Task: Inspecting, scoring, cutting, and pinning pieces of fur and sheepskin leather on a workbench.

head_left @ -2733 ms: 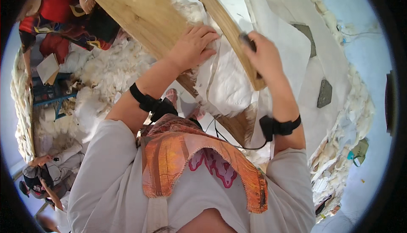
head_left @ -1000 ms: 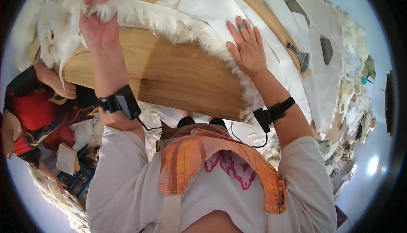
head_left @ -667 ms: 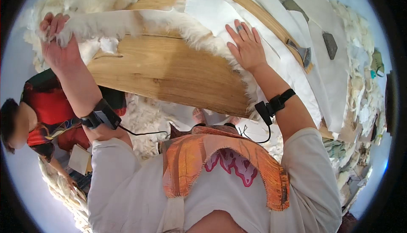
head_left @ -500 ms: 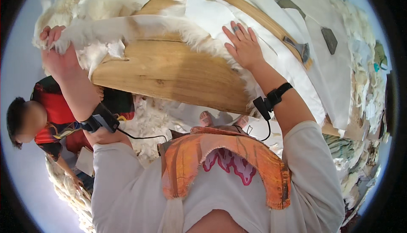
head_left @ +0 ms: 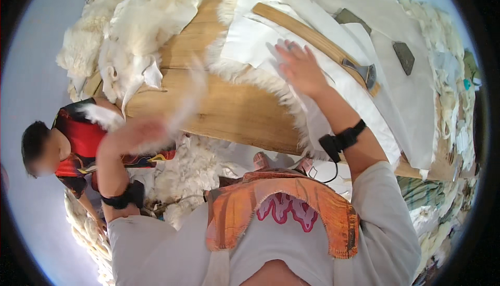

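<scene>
My left hand [head_left: 151, 130], smeared by motion, is closed on a narrow strip of white furry hide [head_left: 190, 98] over the near left edge of the wooden bench. The strip's ends trail out on both sides of the hand, blurred. My right hand [head_left: 301, 70] has its fingers apart and holds nothing. It is over a white hide [head_left: 250, 41] lying skin side up, with fur along its edge; whether it touches the hide I cannot tell. A curved wooden bar with a metal blade [head_left: 312, 33] lies just beyond that hand.
Two dark stone-like blocks [head_left: 403, 58] lie on the pale hides at the right. Furry hides [head_left: 151, 26] are piled on the far left of the wooden bench [head_left: 229, 109]. Another person [head_left: 78, 135] is low at the left. Loose wool [head_left: 192, 171] lies below the bench.
My left hand has swung down and toward me with the fur strip, off the bench's far left. The strip no longer stretches across to the hide. My right hand has shifted slightly nearer.
</scene>
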Demonstrator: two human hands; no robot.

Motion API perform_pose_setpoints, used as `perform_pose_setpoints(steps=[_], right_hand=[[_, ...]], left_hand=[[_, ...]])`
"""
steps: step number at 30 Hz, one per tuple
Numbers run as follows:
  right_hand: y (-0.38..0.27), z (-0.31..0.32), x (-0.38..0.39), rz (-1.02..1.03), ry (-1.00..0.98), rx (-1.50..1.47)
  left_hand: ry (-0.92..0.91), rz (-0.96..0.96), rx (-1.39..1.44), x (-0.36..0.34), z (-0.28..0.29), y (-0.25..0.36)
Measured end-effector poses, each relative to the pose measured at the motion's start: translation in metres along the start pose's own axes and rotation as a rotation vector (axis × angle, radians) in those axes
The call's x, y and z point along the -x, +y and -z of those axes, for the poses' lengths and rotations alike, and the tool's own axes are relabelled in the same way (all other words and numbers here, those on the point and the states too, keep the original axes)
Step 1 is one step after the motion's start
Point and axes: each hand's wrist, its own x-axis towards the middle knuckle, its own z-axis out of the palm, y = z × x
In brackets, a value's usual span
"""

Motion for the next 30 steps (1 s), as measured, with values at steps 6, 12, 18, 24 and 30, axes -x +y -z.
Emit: perform_pose_setpoints(steps=[6, 12, 18, 24, 30], right_hand=[[0.088, 0.093, 0.018, -0.126, 0.137, -0.050], [0.117, 0.104, 0.048, -0.306, -0.121, -0.052], [0.119, 0.100, 0.054, -0.228, -0.145, 0.025], [0.128, 0.103, 0.057, -0.162, -0.163, 0.006], [0.130, 0.104, 0.056, -0.127, -0.097, -0.022]], left_hand=[[0.380, -0.570, -0.785, -0.164, -0.065, 0.015], [0.598, -0.511, -1.130, -0.325, -0.092, 0.023], [0.622, -0.534, -1.145, -0.339, -0.101, 0.032], [0.633, -0.407, -1.162, -0.351, -0.124, 0.057], [0.549, -0.636, -1.179, -0.359, -0.168, 0.060]])
